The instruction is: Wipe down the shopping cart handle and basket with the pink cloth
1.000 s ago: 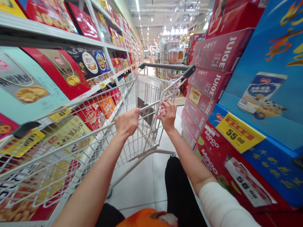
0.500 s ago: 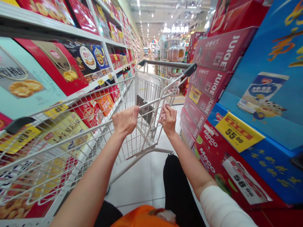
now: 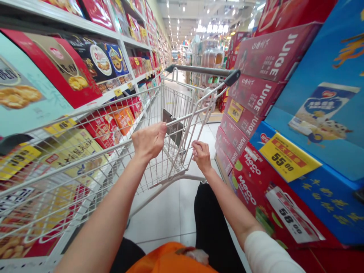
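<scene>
A grey wire shopping cart (image 3: 170, 179) stands slantwise in front of me, its dark handle (image 3: 199, 71) at the far end. My left hand (image 3: 149, 141) is wrapped round the top rail of its side, fingers closed. Beside the cart's rear corner, my right hand (image 3: 201, 155) has its fingers curled in with the thumb against them. It looks apart from the wire, and anything inside it is hidden. A dark panel (image 3: 173, 127) hangs on the cart near my left hand.
Shelves of boxed snacks (image 3: 82, 68) line the left side, close to the cart. Stacked red drink cartons (image 3: 256, 91) and a large blue box (image 3: 318, 113) with a yellow price tag (image 3: 290, 156) crowd the right. White floor tiles (image 3: 159, 216) run down the aisle.
My right hand has dropped lower and moved off the cart's rear corner. My left hand keeps hold of the rail. The view has shifted slightly forward along the shelves.
</scene>
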Available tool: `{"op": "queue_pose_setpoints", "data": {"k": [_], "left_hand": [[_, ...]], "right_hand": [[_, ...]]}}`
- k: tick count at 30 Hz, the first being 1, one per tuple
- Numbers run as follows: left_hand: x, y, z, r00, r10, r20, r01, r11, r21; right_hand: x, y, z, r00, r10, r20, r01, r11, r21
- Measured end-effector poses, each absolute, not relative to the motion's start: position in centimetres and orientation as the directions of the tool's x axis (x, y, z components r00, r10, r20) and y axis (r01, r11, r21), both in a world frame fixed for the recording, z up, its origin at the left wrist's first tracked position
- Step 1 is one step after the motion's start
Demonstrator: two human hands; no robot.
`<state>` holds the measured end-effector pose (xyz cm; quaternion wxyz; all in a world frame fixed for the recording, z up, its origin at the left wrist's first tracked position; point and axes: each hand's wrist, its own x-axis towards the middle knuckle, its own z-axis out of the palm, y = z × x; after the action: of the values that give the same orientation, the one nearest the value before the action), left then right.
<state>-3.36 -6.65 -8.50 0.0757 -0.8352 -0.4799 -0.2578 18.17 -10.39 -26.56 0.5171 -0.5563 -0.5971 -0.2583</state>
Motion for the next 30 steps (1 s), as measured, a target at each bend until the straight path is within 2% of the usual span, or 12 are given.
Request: {"op": "queue_pose_setpoints", "data": {"k": [3, 7, 10, 14, 16, 18, 22, 24, 28, 30], "left_hand": [[-3.3, -6.8, -8.4, 0.403, 0.759, 0.511, 0.839, -0.53, 0.126], [-3.3, -7.1, -8.3, 0.393, 0.769, 0.505, 0.842, -0.521, 0.138], [-3.4, -7.0, -8.3, 0.397, 0.767, 0.504, 0.834, -0.53, 0.15], [-3.5, -6.8, -8.5, 0.402, 0.755, 0.517, 0.833, -0.536, 0.136], [-3.5, -6.8, -8.6, 0.409, 0.748, 0.523, 0.834, -0.539, 0.119], [-3.6, -6.8, -8.6, 0.412, 0.742, 0.529, 0.833, -0.542, 0.111], [-3.4, -7.0, -8.6, 0.406, 0.751, 0.52, 0.841, -0.53, 0.11], [-3.2, -7.1, -8.6, 0.4, 0.756, 0.519, 0.842, -0.526, 0.118], [-3.2, -7.2, -8.7, 0.394, 0.735, 0.552, 0.835, -0.537, 0.12], [-3.3, -7.2, -8.7, 0.406, 0.729, 0.552, 0.832, -0.545, 0.108]], "right_hand": [[18.4, -10.0, -24.6, 0.259, 0.348, 0.901, 0.902, 0.246, -0.354], [18.2, -7.9, -21.6, 0.221, 0.273, 0.936, 0.892, 0.332, -0.307], [17.0, -7.4, -23.2, 0.233, 0.277, 0.932, 0.879, 0.351, -0.324], [15.9, -8.8, -26.6, 0.225, 0.389, 0.893, 0.838, 0.39, -0.381], [15.8, -9.3, -26.2, 0.276, 0.355, 0.893, 0.834, 0.375, -0.406], [15.7, -9.2, -24.3, 0.34, 0.266, 0.902, 0.842, 0.342, -0.418], [14.8, -7.4, -20.8, 0.258, 0.234, 0.937, 0.882, 0.339, -0.327], [13.9, -6.5, -21.6, 0.227, 0.273, 0.935, 0.892, 0.327, -0.312], [12.1, -7.3, -26.8, 0.236, 0.375, 0.897, 0.895, 0.275, -0.351], [11.3, -8.5, -28.8, 0.133, 0.374, 0.918, 0.908, 0.325, -0.264]]}}
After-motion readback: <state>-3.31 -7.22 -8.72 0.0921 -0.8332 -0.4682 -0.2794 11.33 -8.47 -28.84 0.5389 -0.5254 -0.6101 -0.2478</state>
